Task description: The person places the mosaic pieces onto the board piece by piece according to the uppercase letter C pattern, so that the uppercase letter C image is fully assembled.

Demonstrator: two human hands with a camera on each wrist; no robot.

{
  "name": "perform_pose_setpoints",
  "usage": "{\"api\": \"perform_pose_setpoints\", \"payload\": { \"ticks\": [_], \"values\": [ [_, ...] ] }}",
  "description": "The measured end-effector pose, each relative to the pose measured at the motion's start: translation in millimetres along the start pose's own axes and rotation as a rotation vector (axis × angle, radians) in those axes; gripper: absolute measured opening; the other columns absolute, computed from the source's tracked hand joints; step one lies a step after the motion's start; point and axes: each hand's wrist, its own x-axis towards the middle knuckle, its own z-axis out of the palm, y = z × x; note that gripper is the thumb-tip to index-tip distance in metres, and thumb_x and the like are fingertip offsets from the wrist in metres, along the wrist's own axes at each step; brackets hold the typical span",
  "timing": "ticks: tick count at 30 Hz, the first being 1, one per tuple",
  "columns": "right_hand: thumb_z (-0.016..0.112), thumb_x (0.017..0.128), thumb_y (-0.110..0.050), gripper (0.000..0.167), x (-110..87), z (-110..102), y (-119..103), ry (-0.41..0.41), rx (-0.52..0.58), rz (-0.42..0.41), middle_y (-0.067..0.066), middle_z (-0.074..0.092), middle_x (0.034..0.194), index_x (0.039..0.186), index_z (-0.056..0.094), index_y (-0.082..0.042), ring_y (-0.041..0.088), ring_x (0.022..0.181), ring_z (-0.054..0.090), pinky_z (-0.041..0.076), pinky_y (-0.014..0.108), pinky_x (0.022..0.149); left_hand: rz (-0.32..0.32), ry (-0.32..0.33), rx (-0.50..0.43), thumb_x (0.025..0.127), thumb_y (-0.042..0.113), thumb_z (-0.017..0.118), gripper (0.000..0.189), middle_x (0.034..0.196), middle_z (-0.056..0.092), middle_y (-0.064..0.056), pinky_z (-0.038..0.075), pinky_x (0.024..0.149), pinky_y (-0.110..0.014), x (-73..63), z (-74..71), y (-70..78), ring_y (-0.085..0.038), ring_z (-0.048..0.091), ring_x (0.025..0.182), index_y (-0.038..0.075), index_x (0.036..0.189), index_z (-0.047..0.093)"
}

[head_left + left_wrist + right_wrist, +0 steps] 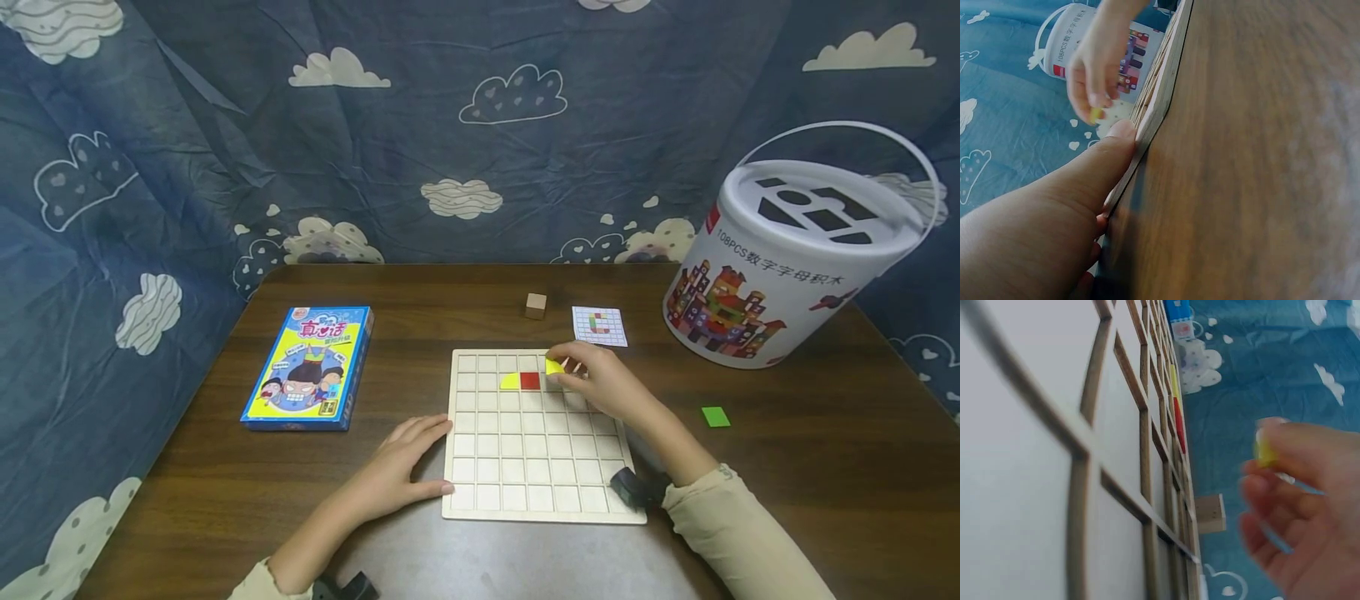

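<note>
A pale wooden grid board (510,471) lies on the table. In its second row sit a yellow rounded tile (511,382) and, right beside it, a red square tile (529,381). Just right of the red one, my right hand (600,379) pinches another yellow tile (553,367) between thumb and forefinger; the right wrist view shows this yellow tile (1265,452) raised off the board. My left hand (393,467) rests at the board's left side, fingers extended, with the thumb (1100,165) against the edge.
Behind the board are a small wooden cube (536,306) and a printed pattern card (599,326). A green tile (716,417) lies to the right. A large white bucket (750,283) stands at the back right, and a blue-and-yellow card box (309,367) lies on the left.
</note>
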Motion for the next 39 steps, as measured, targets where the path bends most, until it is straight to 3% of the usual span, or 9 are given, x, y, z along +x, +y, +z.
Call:
{"api": "perform_pose_setpoints", "payload": {
  "ticks": [9, 23, 30, 35, 39],
  "values": [
    [0.068, 0.081, -0.013, 0.024, 0.0, 16, 25, -0.042, 0.001, 0.067, 0.000, 0.056, 0.085, 0.104, 0.063, -0.007, 0.016, 0.077, 0.046, 0.042, 0.030, 0.067, 0.010, 0.014, -0.008, 0.076, 0.058, 0.059, 0.078, 0.139, 0.035, -0.002, 0.027, 0.098, -0.048, -0.2, 0.4, 0.3, -0.023, 0.027, 0.127, 0.014, 0.137, 0.038],
    [0.065, 0.082, -0.008, 0.019, -2.0, 19, 26, -0.039, 0.018, 0.075, -0.001, 0.053, 0.084, 0.101, 0.064, -0.008, 0.017, 0.079, 0.045, 0.040, 0.031, 0.069, -0.013, -0.004, -0.012, 0.076, 0.059, 0.058, 0.079, 0.140, 0.034, 0.000, 0.025, 0.100, -0.045, 0.0, 0.3, 0.8, -0.018, 0.025, 0.128, 0.016, 0.138, 0.036],
    [0.066, 0.082, -0.008, 0.018, -1.2, 19, 26, -0.037, 0.035, 0.040, 0.000, 0.055, 0.086, 0.100, 0.066, -0.008, 0.016, 0.077, 0.045, 0.040, 0.031, 0.067, -0.008, -0.002, -0.014, 0.076, 0.059, 0.057, 0.079, 0.140, 0.034, 0.000, 0.026, 0.099, -0.047, -0.2, -1.0, 2.3, -0.020, 0.026, 0.127, 0.016, 0.138, 0.037],
    [0.068, 0.080, -0.011, 0.024, -0.6, 14, 25, -0.106, 0.046, 0.055, 0.001, 0.053, 0.089, 0.104, 0.064, -0.008, 0.017, 0.080, 0.044, 0.040, 0.032, 0.069, -0.017, -0.004, -0.016, 0.076, 0.058, 0.058, 0.078, 0.140, 0.034, 0.000, 0.026, 0.098, -0.048, -0.6, -1.5, 2.4, -0.021, 0.026, 0.128, 0.016, 0.138, 0.037],
    [0.067, 0.082, -0.015, 0.034, -2.4, 4, 20, -0.180, 0.058, 0.090, 0.004, 0.055, 0.102, 0.113, 0.059, -0.006, 0.020, 0.090, 0.047, 0.042, 0.036, 0.079, -0.025, -0.011, -0.017, 0.076, 0.058, 0.059, 0.078, 0.141, 0.033, 0.000, 0.025, 0.099, -0.047, -0.4, -1.2, 2.3, -0.020, 0.025, 0.128, 0.017, 0.139, 0.036]
  ]
}}
